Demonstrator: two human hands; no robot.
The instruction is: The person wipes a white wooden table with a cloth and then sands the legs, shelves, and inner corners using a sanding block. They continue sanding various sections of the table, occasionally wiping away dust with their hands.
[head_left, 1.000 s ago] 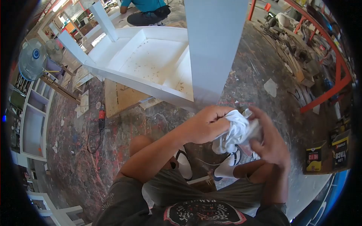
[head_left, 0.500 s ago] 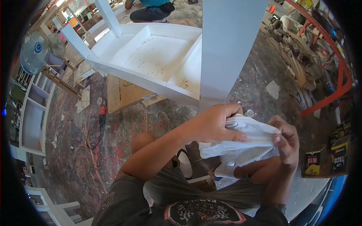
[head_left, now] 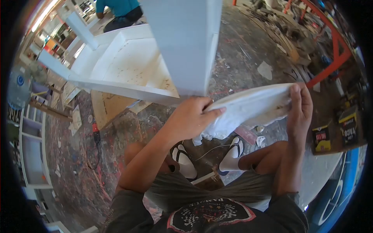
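- left hand [head_left: 190, 118]: pinching near end of white cloth [head_left: 248, 110], thumb on top.
- right hand [head_left: 300, 108]: gripping far corner, fingers closed on it.
- cloth: spread between both hands, off the floor [head_left: 116, 155], lower edge bunched. Dark marks near right hand, probably stains, hard to tell.
- white panel [head_left: 182, 50]: upright, just beyond left hand.
- white shelf unit [head_left: 124, 89]: left of panel, debris inside.
- power tool [head_left: 95, 134]: on floor, well left of hands.
- co-worker [head_left: 123, 9]: behind shelf unit.
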